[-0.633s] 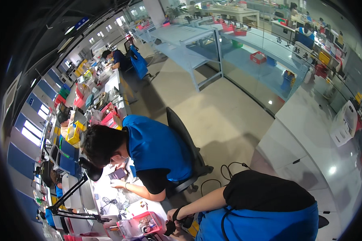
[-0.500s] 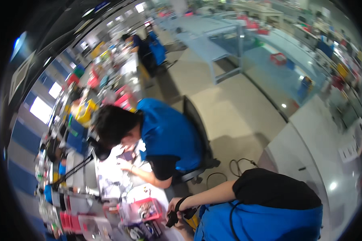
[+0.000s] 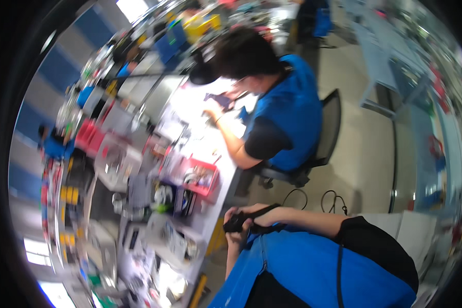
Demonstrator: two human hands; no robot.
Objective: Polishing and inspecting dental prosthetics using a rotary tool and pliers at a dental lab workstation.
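Observation:
My two hands are together in front of my blue vest at the lower middle. My right hand [image 3: 264, 218] comes in from the right, below a black sleeve, with a black strap [image 3: 270, 209] around its wrist. My left hand [image 3: 233, 239] reaches up from below, its forearm partly hidden by the vest. Between them is a small black device [image 3: 234, 223]. Fingers of both hands are closed around it, though blur hides which finger belongs to which hand. A thin black cable [image 3: 340, 272] runs down over my vest.
A co-worker [image 3: 292, 113] in a blue vest sits on a black chair [image 3: 332, 123], bent over the brightly lit bench [image 3: 218, 205]. A pink tray [image 3: 209, 185] of small parts, clear bins and tools crowd the bench. Black cables [image 3: 335, 201] lie on the floor.
My view has swung left and down, so the bench and co-worker appear higher and further right. My hands have come closer together around the black device, and the left hand shows more.

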